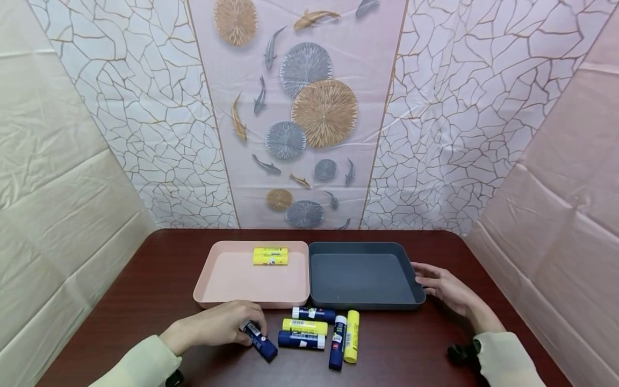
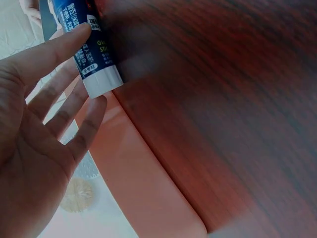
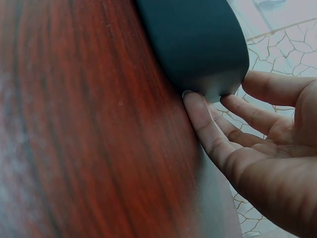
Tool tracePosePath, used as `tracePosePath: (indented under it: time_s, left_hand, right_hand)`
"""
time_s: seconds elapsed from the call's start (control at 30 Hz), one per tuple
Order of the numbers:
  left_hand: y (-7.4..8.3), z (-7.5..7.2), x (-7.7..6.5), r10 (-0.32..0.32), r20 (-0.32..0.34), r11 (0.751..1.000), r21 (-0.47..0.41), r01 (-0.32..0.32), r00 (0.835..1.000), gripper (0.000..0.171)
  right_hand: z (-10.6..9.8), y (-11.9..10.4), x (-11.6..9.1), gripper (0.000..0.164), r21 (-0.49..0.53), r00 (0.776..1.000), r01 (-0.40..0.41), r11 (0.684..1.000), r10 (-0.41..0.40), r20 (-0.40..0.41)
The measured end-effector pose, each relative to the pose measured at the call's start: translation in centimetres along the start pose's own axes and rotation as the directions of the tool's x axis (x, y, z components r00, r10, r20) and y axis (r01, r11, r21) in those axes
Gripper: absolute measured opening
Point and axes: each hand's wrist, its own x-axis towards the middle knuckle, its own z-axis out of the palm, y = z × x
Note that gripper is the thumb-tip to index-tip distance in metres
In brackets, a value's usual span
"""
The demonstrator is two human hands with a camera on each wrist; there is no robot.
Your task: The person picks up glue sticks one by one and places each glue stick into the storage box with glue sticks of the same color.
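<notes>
My left hand (image 1: 220,325) pinches a dark blue glue stick (image 1: 261,343) between thumb and fingers, just in front of the pink tray (image 1: 205,279). In the left wrist view the white end of this glue stick (image 2: 101,82) points toward the little finger. At the dark grey tray (image 1: 365,277), my right hand (image 1: 450,290) touches the right side with fairly straight fingers. Seen from the right wrist, the thumb and fingertips rest at a corner of the grey tray (image 3: 203,44). Two yellow glue sticks (image 1: 270,257) lie side by side in the pink tray.
Right of my left hand, on the dark red table (image 1: 145,301), lie several loose glue sticks: a blue one (image 1: 319,314) near the trays, a yellow one (image 1: 309,326), another blue one (image 1: 295,339), and an upended-looking pair, blue (image 1: 337,346) and yellow (image 1: 352,338). Patterned cloth walls surround the table.
</notes>
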Motion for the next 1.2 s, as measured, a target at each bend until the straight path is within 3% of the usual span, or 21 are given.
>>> tracePosePath:
  time_s: [0.8,1.2]
  left_hand:
    - [0.3,-0.8,-0.5,0.041,0.056,0.983,-0.18,-0.031,0.998,0.024]
    - [0.7,-1.5,-0.3,0.025,0.039,0.973,-0.228,-0.016,0.999,0.02]
  right_hand:
    - [-0.1,0.0,0.1,0.068,-0.012,1.0,-0.005,1.0,0.005,0.0]
    - [0.0,0.1,0.1,0.068,-0.013,1.0,-0.004,1.0,0.004,-0.004]
